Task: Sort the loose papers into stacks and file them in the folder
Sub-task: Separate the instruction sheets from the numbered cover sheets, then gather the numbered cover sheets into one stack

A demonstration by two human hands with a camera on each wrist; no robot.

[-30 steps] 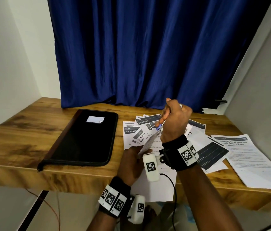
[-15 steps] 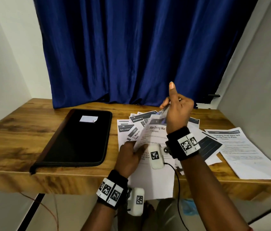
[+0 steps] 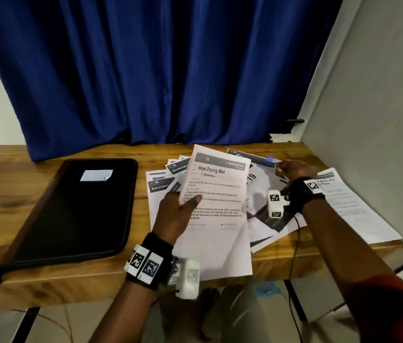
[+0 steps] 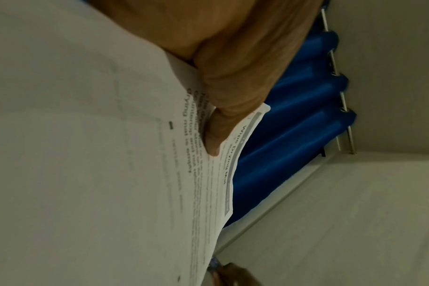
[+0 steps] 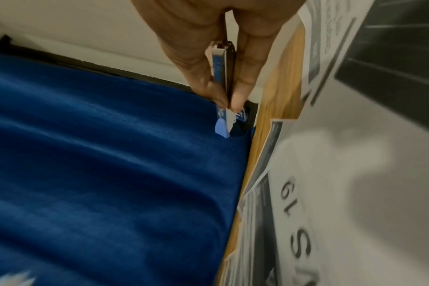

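Note:
My left hand (image 3: 178, 214) grips a white printed set headed "Wipe Drying Mat" (image 3: 217, 206) by its left edge, thumb on top, and holds it tilted above the table's front middle. The left wrist view shows the thumb (image 4: 223, 108) pressed on the curling sheets (image 4: 86, 154). To the right, my right hand (image 3: 292, 169) pinches a small blue-and-silver stapler (image 3: 268, 160) just above the loose papers (image 3: 160, 186); the right wrist view shows that stapler (image 5: 222, 77) between thumb and fingertips (image 5: 240, 92). A closed black folder (image 3: 76, 206) with a white label lies at the left.
Several printed sheets fan out under and behind the held set, among them one marked "19" (image 3: 252, 178). Another sheet (image 3: 349, 204) lies at the table's right end. The wooden table (image 3: 22, 219) backs onto a blue curtain (image 3: 158, 70) and walls on both sides.
My right hand has left the top of the held sheets and swung right and down with the stapler. The sheets have dropped flatter, now held by my left hand alone.

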